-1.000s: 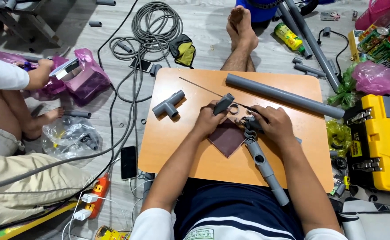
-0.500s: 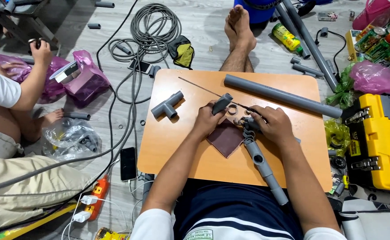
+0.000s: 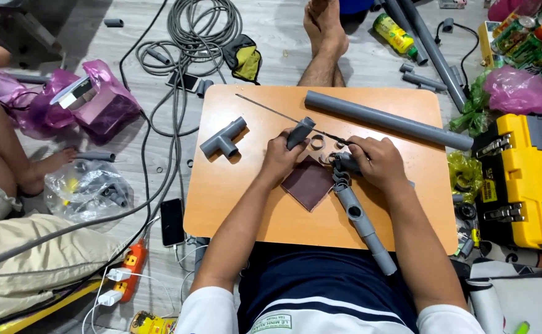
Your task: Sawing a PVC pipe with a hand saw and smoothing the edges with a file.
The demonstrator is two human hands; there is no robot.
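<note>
My left hand [image 3: 281,158] grips a short grey handle-like tool [image 3: 300,133] that points up and right over the orange board [image 3: 246,204]. My right hand [image 3: 375,162] closes on the top end of a grey pipe assembly [image 3: 363,222] that runs down toward my lap. A dark brown square of sandpaper [image 3: 308,182] lies between my hands. Small grey rings [image 3: 317,143] sit just above it. A thin metal rod [image 3: 271,110] runs diagonally across the board behind my hands.
A grey T-fitting [image 3: 223,138] and a long grey pipe [image 3: 388,119] lie on the board. A yellow toolbox [image 3: 524,179] stands at right. Coiled cable [image 3: 203,31], a phone [image 3: 172,221] and purple bags [image 3: 98,99] cover the floor. Another person [image 3: 5,185] sits at left.
The person at left has drawn their arm away from the purple bag toward the frame's edge. My own hands have stayed put on the tool and the pipe.
</note>
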